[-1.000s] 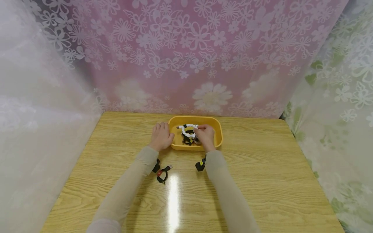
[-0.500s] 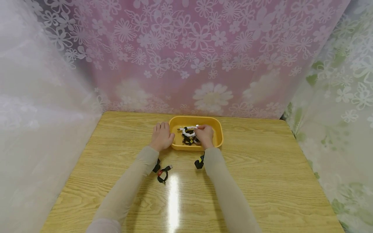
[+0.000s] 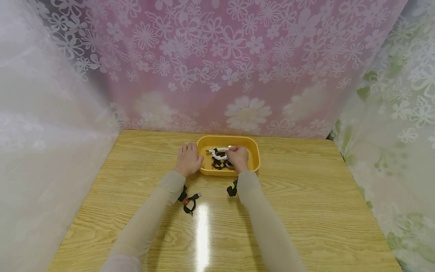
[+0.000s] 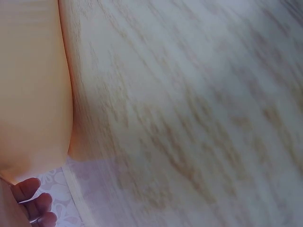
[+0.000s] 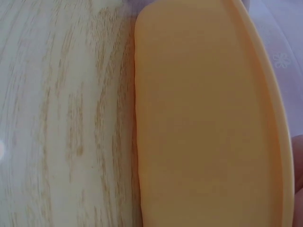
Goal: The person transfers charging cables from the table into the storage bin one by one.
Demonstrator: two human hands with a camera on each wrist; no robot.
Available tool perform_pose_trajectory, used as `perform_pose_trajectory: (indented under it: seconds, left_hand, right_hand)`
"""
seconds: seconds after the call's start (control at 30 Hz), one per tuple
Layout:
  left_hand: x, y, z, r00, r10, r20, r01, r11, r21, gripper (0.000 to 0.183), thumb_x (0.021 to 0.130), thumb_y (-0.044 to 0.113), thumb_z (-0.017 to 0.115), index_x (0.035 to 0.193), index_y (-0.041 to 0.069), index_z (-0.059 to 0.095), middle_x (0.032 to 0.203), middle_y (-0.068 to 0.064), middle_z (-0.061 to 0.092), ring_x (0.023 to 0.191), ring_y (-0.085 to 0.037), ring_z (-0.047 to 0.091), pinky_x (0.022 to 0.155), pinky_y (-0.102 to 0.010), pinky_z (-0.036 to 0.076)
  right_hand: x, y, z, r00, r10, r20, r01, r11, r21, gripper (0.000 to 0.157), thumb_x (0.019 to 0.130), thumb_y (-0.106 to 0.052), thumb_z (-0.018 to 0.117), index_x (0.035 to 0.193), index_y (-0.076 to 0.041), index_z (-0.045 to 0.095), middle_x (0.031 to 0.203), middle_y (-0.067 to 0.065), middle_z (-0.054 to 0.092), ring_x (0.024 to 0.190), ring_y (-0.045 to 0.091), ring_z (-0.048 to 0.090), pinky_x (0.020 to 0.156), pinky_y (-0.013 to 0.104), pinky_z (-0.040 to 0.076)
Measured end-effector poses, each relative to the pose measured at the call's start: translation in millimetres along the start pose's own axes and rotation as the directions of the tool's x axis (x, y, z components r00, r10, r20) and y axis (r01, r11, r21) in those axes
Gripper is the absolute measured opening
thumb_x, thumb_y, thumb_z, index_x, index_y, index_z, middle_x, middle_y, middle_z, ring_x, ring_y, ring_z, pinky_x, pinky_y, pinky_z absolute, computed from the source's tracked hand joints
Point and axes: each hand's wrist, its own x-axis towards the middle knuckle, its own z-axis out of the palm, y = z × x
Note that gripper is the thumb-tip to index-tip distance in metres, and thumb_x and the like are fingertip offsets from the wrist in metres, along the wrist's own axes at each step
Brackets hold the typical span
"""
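Observation:
In the head view my left hand holds the left end of the yellow plastic tray. Its thumb lies on the rim, and in the left wrist view its fingers hang bent down beyond the tray's end. Over the tray, my right hand pinches the right side of a coiled white USB cable. Beneath that coil are several dark bundled cables, partly hidden. The right wrist view shows mainly the tray's outer wall, with a bit of finger past the rim.
On the wooden table, nearer the person, lies a coiled black USB cable with a red tie. Black wrist cameras hang under both forearms. A pink flowered curtain stands right behind the tray, pale sheets at the sides.
The white coil has been lowered slightly in the tray, tilting flatter onto the dark cables, with my right hand still pinching it. The left hand has stayed put.

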Motion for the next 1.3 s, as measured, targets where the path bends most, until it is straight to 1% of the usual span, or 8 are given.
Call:
perform_pose_trajectory:
  seconds: [0.1, 0.3, 0.5, 0.7, 1.1, 1.17, 1.3]
  left_hand:
    - [0.0, 0.0, -0.1, 1.000, -0.002, 0.002, 0.002, 1.000, 0.004, 0.021, 0.100, 0.024, 0.040, 0.102, 0.004, 0.045, 0.103, -0.016, 0.043, 0.095, -0.034, 0.033, 0.084, -0.044, 0.025]
    - [0.3, -0.4, 0.4, 1.000, -0.001, 0.000, 0.001, 1.000, 0.003, 0.020, 0.100, 0.024, 0.040, 0.102, 0.005, 0.045, 0.103, -0.016, 0.043, 0.094, -0.033, 0.034, 0.084, -0.044, 0.025]
    - [0.8, -1.3, 1.8, 1.000, 0.003, -0.004, -0.003, 1.000, -0.003, 0.021, 0.100, 0.025, 0.040, 0.101, 0.005, 0.045, 0.104, -0.016, 0.044, 0.095, -0.034, 0.034, 0.085, -0.045, 0.026]
    - [1.0, -2.5, 2.4, 1.000, 0.007, -0.005, -0.007, 1.000, -0.017, 0.020, 0.100, 0.024, 0.040, 0.102, 0.004, 0.045, 0.104, -0.017, 0.043, 0.096, -0.034, 0.034, 0.086, -0.046, 0.026]
    - [-1.5, 0.0, -0.5, 1.000, 0.008, -0.014, -0.008, 1.000, -0.010, 0.019, 0.100, 0.023, 0.041, 0.099, 0.005, 0.044, 0.101, -0.016, 0.043, 0.092, -0.034, 0.034, 0.084, -0.045, 0.025]
    - [-1.8, 0.5, -0.6, 1.000, 0.010, -0.019, -0.010, 1.000, -0.011, 0.019, 0.100, 0.023, 0.041, 0.099, 0.005, 0.044, 0.102, -0.016, 0.044, 0.092, -0.034, 0.034, 0.084, -0.045, 0.025]
    - [-1.8, 0.5, -0.5, 1.000, 0.008, -0.023, -0.008, 1.000, -0.019, 0.019, 0.099, 0.023, 0.041, 0.099, 0.004, 0.044, 0.100, -0.016, 0.044, 0.092, -0.034, 0.034, 0.084, -0.045, 0.025]
  right_hand:
    - [-0.5, -0.3, 0.0, 1.000, 0.004, 0.002, -0.004, 1.000, -0.015, 0.016, 0.088, -0.014, 0.073, 0.096, -0.001, 0.067, 0.110, 0.016, 0.064, 0.097, 0.031, 0.061, 0.077, 0.042, 0.053]
    - [-2.7, -0.5, 0.0, 1.000, -0.004, 0.000, 0.004, 1.000, -0.015, 0.015, 0.088, -0.014, 0.073, 0.094, -0.002, 0.067, 0.107, 0.015, 0.065, 0.094, 0.030, 0.061, 0.075, 0.042, 0.053]
    - [-4.4, -0.7, -2.4, 1.000, -0.013, 0.000, 0.013, 0.999, -0.036, 0.017, 0.088, -0.017, 0.071, 0.097, -0.003, 0.069, 0.104, 0.014, 0.065, 0.093, 0.030, 0.062, 0.077, 0.042, 0.053]
    - [-4.8, 0.0, -4.3, 1.000, -0.027, -0.002, 0.027, 0.998, -0.052, 0.019, 0.089, -0.020, 0.071, 0.099, -0.003, 0.071, 0.101, 0.014, 0.066, 0.091, 0.030, 0.062, 0.076, 0.043, 0.052]
    - [-6.4, -1.0, -6.4, 1.000, -0.013, -0.012, 0.012, 0.998, -0.063, 0.022, 0.089, -0.021, 0.069, 0.102, -0.004, 0.072, 0.101, 0.013, 0.066, 0.091, 0.029, 0.062, 0.076, 0.041, 0.052]
    - [-7.3, -1.7, -7.1, 1.000, -0.020, -0.017, 0.019, 0.998, -0.059, 0.022, 0.089, -0.021, 0.068, 0.103, -0.004, 0.072, 0.101, 0.013, 0.067, 0.090, 0.028, 0.062, 0.076, 0.040, 0.052]
    - [-9.3, -4.4, -9.4, 0.997, -0.066, -0.037, 0.063, 0.996, -0.067, 0.022, 0.090, -0.022, 0.067, 0.103, -0.004, 0.073, 0.097, 0.013, 0.068, 0.086, 0.028, 0.064, 0.075, 0.040, 0.053]
